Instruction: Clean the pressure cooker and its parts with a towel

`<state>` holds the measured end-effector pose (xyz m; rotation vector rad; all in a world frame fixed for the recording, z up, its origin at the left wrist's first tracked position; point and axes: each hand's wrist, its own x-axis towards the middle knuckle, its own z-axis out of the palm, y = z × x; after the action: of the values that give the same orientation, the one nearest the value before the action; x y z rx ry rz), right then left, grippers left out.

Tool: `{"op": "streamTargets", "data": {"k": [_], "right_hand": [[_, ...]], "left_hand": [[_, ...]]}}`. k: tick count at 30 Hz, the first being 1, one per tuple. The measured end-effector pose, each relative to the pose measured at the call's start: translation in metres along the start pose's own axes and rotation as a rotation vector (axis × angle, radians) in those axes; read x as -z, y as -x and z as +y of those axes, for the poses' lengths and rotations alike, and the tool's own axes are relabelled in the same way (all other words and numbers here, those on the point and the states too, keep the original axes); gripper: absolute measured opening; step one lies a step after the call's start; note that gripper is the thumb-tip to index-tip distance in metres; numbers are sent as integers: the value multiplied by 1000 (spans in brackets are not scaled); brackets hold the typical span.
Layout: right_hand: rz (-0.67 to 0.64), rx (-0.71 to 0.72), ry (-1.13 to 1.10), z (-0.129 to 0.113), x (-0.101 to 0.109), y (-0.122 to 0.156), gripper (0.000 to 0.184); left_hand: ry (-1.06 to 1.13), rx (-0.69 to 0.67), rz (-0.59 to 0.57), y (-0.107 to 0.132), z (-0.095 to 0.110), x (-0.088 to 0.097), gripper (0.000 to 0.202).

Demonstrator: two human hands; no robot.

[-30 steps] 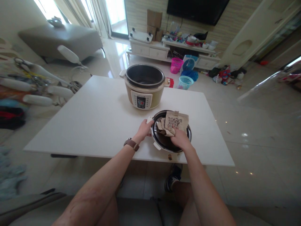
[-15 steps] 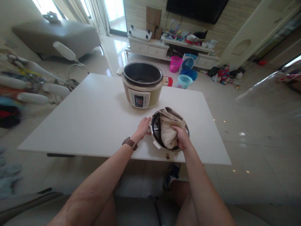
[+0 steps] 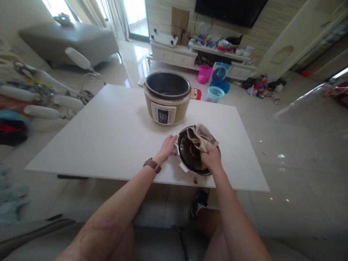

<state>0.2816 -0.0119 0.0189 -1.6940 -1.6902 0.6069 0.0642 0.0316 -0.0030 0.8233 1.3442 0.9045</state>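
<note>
An upturned cooker lid with a shiny metal inside lies on the white table near its front edge. My left hand grips the lid's left rim, a brown watch on the wrist. My right hand is closed on a crumpled beige cloth, pressing it against the far right part of the lid's inside. Behind the lid stands a beige electric pressure cooker, open, with its dark inner pot showing.
A grey sofa and a drying rack with white bars are at the left. Beyond the table are a white TV cabinet, pink and blue baskets and scattered toys on the glossy floor. My knees show below the table edge.
My right hand has rubbed the cloth around inside the lid: it was spread at the far side, then bunched in the middle, now crumpled at the far right. The left hand stays on the rim.
</note>
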Motion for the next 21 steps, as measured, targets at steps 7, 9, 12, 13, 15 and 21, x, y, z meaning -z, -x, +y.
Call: {"op": "streamTargets", "data": {"k": [7, 9, 12, 13, 15, 21], "right_hand": [[-336, -88, 245, 0, -9, 3, 55], [-309, -124, 294, 1, -5, 1, 53], [-354, -179, 322, 1, 1, -1, 50], [-390, -200, 317, 0, 3, -1, 48], [-445, -241, 300, 0, 8, -2, 45], [-442, -243, 130, 2, 19, 1, 38]], "left_hand": [[6, 33, -3, -1, -1, 1, 29], [0, 21, -8, -1, -1, 2, 31], [-28, 8, -18, 0, 0, 1, 31], [-36, 8, -17, 0, 0, 1, 30], [-48, 2, -16, 1, 1, 1, 28], [-59, -11, -30, 1, 2, -1, 28]]}}
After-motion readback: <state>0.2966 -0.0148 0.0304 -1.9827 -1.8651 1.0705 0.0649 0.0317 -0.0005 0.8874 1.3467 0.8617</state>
